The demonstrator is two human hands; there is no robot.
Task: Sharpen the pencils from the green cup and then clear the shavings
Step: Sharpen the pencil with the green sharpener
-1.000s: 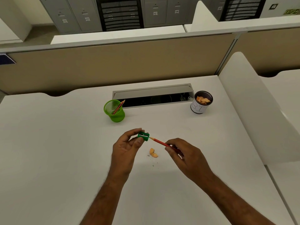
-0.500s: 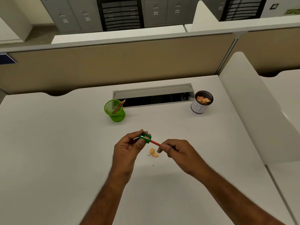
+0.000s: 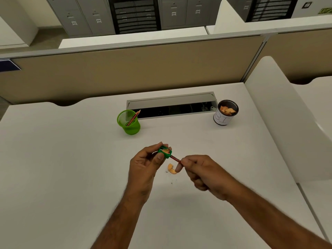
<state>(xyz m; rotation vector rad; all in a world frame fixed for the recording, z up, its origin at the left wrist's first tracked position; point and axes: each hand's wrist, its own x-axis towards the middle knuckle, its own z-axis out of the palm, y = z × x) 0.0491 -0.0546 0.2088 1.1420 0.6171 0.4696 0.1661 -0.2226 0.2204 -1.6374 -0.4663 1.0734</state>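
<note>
My left hand (image 3: 146, 163) pinches a small green sharpener (image 3: 165, 152) above the white desk. A red pencil (image 3: 175, 158) is pushed into it, and my right hand (image 3: 201, 172) grips the pencil's other end. Fresh shaving shows on top of the sharpener. A curled shaving (image 3: 172, 169) and dark specks lie on the desk just below the pencil. The green mesh cup (image 3: 128, 122) stands further back to the left with one red pencil (image 3: 133, 117) leaning in it.
A black mesh cup with a white label (image 3: 225, 113), holding shavings, stands at the back right. An open cable tray (image 3: 171, 106) runs between the two cups. A beige partition closes the desk's far side, a white divider (image 3: 280, 112) its right.
The pencil has gone deeper into the sharpener and my right hand has slid closer to it. Less of the pencil shows between my hands, and shaving has appeared at the sharpener.
</note>
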